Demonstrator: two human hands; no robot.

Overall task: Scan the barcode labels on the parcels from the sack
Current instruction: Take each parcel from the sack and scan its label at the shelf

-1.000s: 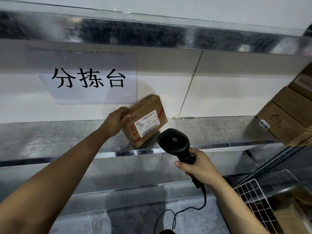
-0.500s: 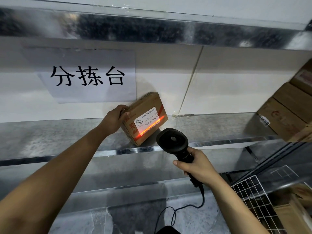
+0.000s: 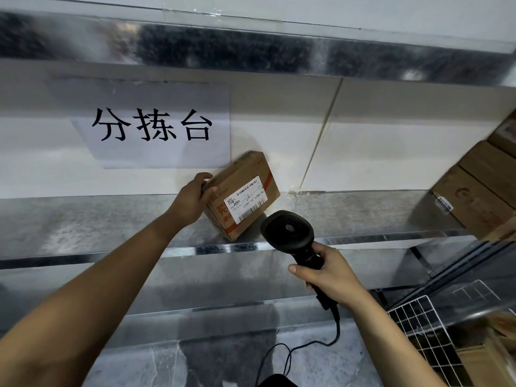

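A small brown cardboard parcel with red print stands tilted on one corner on the metal shelf. A white barcode label faces me on its front. My left hand grips the parcel's left edge and props it up. My right hand holds a black corded barcode scanner by its handle, its head just below and right of the label. No red scan line shows on the label.
A paper sign with black characters hangs on the white wall behind. Stacked cardboard boxes fill the shelf's right end. A white wire rack and a box sit lower right. The scanner cable trails down.
The red scan line seen on the label half a second ago is gone. The parcel and both hands have stayed almost still.
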